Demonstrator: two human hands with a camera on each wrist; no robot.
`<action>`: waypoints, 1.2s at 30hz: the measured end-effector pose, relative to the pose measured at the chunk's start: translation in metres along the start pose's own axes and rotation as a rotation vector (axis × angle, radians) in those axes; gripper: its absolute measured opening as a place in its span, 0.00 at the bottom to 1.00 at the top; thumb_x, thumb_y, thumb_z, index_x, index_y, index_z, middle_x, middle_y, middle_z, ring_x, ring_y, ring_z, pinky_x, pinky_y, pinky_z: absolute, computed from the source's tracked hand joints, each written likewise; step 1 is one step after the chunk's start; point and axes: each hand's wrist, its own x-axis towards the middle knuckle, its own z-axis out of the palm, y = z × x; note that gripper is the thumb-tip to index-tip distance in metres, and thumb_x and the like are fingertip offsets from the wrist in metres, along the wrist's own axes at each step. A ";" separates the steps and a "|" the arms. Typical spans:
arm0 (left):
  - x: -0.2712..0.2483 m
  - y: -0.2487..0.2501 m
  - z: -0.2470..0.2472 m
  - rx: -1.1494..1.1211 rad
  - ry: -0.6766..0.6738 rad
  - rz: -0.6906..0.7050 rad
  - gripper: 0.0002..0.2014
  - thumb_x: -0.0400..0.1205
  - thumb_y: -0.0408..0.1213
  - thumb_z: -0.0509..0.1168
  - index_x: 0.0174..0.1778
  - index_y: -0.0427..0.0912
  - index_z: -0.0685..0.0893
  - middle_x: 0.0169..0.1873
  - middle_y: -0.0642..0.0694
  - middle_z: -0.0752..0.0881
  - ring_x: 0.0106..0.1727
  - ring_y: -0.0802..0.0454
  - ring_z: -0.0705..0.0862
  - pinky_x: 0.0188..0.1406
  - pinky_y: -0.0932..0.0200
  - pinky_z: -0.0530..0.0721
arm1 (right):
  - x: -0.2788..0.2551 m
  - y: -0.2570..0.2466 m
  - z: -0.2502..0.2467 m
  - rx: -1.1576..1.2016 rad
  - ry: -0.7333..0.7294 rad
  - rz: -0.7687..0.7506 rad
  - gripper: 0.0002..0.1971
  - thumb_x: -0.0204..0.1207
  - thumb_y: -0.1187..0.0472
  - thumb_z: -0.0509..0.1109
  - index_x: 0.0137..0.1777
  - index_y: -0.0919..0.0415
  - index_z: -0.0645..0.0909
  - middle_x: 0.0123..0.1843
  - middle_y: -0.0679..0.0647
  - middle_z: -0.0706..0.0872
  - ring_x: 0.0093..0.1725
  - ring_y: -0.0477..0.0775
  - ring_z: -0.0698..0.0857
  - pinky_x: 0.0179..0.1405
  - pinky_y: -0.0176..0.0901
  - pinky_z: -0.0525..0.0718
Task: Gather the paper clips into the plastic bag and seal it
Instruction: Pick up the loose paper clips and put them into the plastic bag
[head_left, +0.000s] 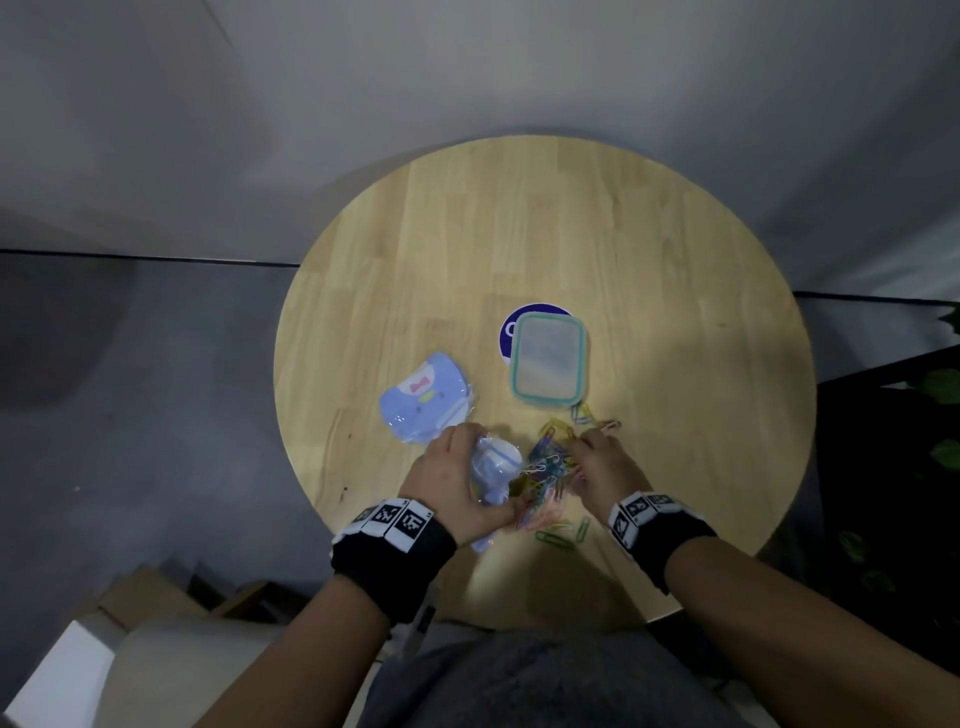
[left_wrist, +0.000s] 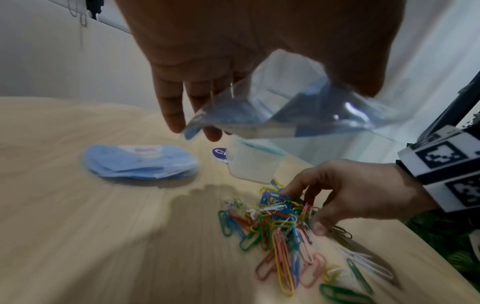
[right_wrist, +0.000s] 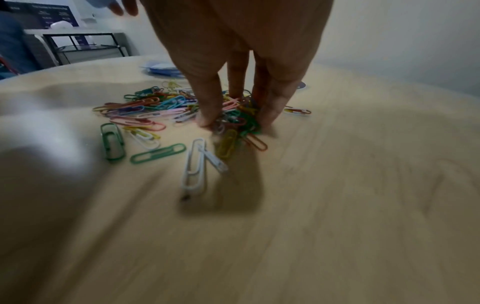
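Round wood table (head_left: 649, 270), largest thing in view. On it, far side of the hands: lidded clear box (head_left: 548, 358) with teal rim, sitting partly over a purple sticker (head_left: 511, 332); left of that, a flat stack of blue packets (head_left: 426, 397). Left hand (head_left: 452, 480) grips the bag (left_wrist: 285, 107), clear plastic with blue print, held up off the table just left of the clips; mouth state not readable. Right hand (head_left: 605, 465) is down on the clips (left_wrist: 275, 224), fingers (right_wrist: 210, 102) curled in and pinching a bunch at the pile's right side, fingertips at table level. Clips are a mixed-colour heap between the two hands, near table edge; loose strays lie nearer the person, green and white ones, plus a few up by the box. Wrist views are motion-blurred.
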 end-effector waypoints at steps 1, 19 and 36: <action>-0.001 -0.002 0.000 0.012 -0.010 -0.009 0.38 0.59 0.52 0.75 0.63 0.47 0.69 0.53 0.48 0.77 0.54 0.45 0.78 0.49 0.56 0.78 | 0.000 0.000 0.000 0.021 0.022 -0.007 0.26 0.74 0.64 0.70 0.72 0.55 0.72 0.67 0.59 0.76 0.67 0.64 0.74 0.64 0.54 0.79; 0.031 0.025 0.032 0.116 -0.093 0.100 0.44 0.55 0.62 0.57 0.65 0.42 0.67 0.55 0.44 0.73 0.55 0.41 0.74 0.55 0.48 0.77 | -0.030 -0.050 -0.106 0.759 0.117 0.097 0.05 0.63 0.73 0.76 0.34 0.63 0.89 0.25 0.49 0.86 0.25 0.41 0.81 0.30 0.37 0.84; 0.032 0.028 0.012 -0.035 0.168 0.093 0.45 0.55 0.63 0.65 0.65 0.40 0.70 0.57 0.42 0.76 0.57 0.43 0.73 0.55 0.54 0.72 | 0.010 -0.001 -0.100 0.602 0.321 0.389 0.06 0.69 0.67 0.71 0.38 0.54 0.84 0.41 0.58 0.89 0.43 0.61 0.88 0.48 0.52 0.88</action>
